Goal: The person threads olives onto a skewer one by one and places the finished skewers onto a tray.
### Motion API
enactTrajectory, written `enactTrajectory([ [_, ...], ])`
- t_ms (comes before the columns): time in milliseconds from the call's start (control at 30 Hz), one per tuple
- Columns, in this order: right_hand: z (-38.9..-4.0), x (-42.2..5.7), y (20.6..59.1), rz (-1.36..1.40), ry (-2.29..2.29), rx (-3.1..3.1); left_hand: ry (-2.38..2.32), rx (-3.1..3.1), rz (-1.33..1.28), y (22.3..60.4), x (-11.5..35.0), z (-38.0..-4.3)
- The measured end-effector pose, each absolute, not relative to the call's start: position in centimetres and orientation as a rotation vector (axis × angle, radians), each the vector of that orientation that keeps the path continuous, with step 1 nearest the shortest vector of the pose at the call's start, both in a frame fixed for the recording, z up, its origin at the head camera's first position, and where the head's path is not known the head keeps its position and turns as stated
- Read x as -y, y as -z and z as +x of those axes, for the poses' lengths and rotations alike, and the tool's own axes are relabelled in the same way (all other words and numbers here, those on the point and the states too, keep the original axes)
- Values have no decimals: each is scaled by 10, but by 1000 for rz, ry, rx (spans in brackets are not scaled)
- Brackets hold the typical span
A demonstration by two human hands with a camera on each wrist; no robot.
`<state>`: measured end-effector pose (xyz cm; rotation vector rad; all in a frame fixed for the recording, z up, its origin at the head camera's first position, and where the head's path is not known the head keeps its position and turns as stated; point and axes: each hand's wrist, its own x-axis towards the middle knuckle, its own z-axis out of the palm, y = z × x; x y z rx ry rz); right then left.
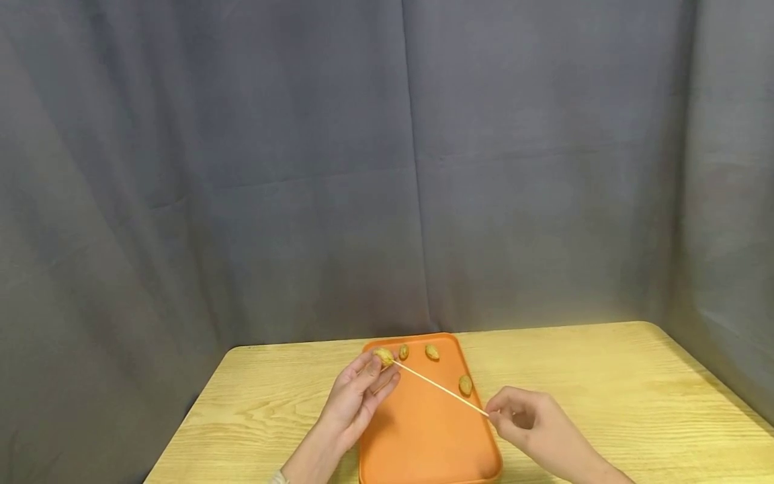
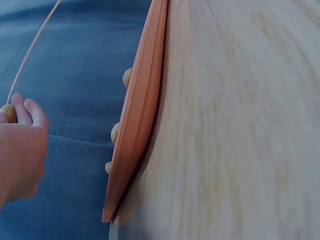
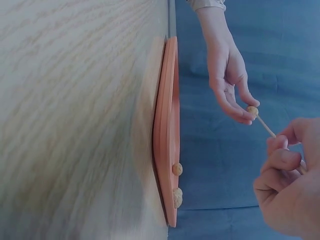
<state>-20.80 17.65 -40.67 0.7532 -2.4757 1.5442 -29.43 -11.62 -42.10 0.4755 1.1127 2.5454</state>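
Note:
My left hand (image 1: 357,396) pinches a wrinkled yellow-brown oval piece (image 1: 383,356), like a small dried fruit or nut, between thumb and fingers over the far left of the tray. A thin pale wooden skewer (image 1: 438,384) meets this piece at one end. In the right wrist view its other part runs into the curled fingers of my right hand (image 3: 290,175), which grips it. From the head view the right hand (image 1: 538,427) is off the tray's right edge, lower than the left. Both hands are raised above the tabletop in the wrist views.
An orange tray (image 1: 423,437) lies on the light wood table (image 1: 605,390). Three similar oval pieces rest on it: one (image 1: 404,351) and another (image 1: 432,352) near the far edge, one (image 1: 465,384) by the right rim. A grey curtain (image 1: 363,168) hangs behind.

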Motion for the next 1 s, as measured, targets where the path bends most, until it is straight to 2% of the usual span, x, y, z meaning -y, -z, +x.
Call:
enactTrajectory([
  [1000,-205,-175,408,901,-1672,2436,-2516,-1203,488,421,106,-285],
])
